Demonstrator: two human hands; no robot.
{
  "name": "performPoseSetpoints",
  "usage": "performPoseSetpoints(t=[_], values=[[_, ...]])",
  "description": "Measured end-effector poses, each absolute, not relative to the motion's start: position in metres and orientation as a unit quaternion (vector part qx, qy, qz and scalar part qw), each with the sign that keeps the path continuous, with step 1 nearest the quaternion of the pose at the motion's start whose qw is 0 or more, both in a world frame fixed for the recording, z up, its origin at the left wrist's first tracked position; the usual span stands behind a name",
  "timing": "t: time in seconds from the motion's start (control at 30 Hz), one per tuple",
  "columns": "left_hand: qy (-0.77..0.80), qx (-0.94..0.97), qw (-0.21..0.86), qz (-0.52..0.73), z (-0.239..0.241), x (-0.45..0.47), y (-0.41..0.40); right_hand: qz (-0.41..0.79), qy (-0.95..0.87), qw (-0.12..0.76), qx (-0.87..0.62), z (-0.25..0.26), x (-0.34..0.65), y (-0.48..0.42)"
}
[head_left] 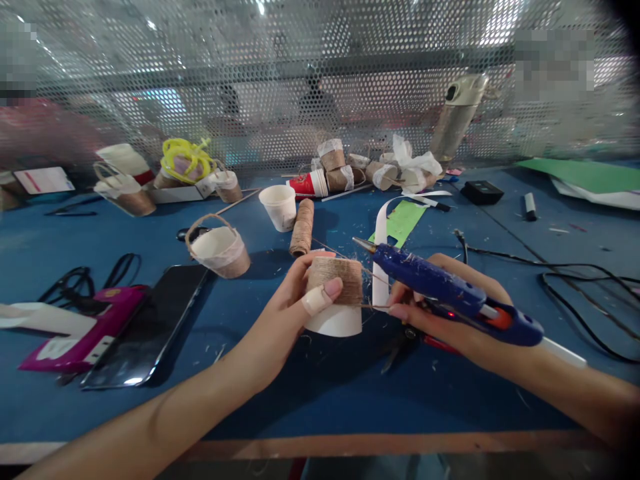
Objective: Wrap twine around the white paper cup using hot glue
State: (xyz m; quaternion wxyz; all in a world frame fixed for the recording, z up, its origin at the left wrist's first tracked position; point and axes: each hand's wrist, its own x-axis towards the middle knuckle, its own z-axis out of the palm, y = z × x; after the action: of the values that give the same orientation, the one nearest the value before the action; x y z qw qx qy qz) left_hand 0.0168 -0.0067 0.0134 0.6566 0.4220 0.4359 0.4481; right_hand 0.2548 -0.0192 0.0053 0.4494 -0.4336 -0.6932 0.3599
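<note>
My left hand (295,293), with a bandage on its thumb, is closed round a white paper cup (336,321) lying over the table. Brown twine (336,273) wraps the cup's upper part. In my right hand (450,313) rests a blue hot glue gun (430,277), its nozzle pointing left above the cup and a red light lit. The right thumb and finger also pinch a strand of twine (375,306) running from the cup. Just behind the cup lies a twine spool (303,227). Partly under the right hand are dark scissors (400,347).
A twine-wrapped basket (220,250), a plain paper cup (279,207) and a phone (150,327) lie to the left. White ribbon (381,260) and green card (403,220) sit behind the glue gun. A black cable (545,267) loops at right. Perforated metal (280,87) borders the back.
</note>
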Motion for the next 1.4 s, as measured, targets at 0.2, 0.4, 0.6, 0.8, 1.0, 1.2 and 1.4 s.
performPoseSetpoints(t=[0.2,0.4,0.6,0.8,1.0,1.2,1.4], values=[[0.399,0.420,0.686,0.440,0.011,0.015,-0.008,0.449,-0.646,0.455,-0.416,-0.001,0.255,-0.015],[0.393,0.408,0.698,0.437,0.007,0.013,-0.008,0.466,-0.614,0.474,-0.426,0.008,0.247,-0.013],[0.363,0.411,0.711,0.441,0.006,0.014,-0.008,0.501,-0.586,0.460,-0.441,0.006,0.249,-0.013],[0.350,0.421,0.711,0.441,0.006,0.014,-0.010,0.518,-0.565,0.458,-0.449,-0.001,0.251,-0.014],[0.342,0.416,0.719,0.440,0.005,0.015,-0.011,0.541,-0.554,0.461,-0.433,0.001,0.248,-0.015],[0.316,0.430,0.722,0.441,0.003,0.013,-0.012,0.527,-0.570,0.467,-0.423,-0.001,0.246,-0.014],[0.323,0.420,0.726,0.438,0.002,0.015,-0.011,0.497,-0.582,0.468,-0.442,0.002,0.245,-0.016]])
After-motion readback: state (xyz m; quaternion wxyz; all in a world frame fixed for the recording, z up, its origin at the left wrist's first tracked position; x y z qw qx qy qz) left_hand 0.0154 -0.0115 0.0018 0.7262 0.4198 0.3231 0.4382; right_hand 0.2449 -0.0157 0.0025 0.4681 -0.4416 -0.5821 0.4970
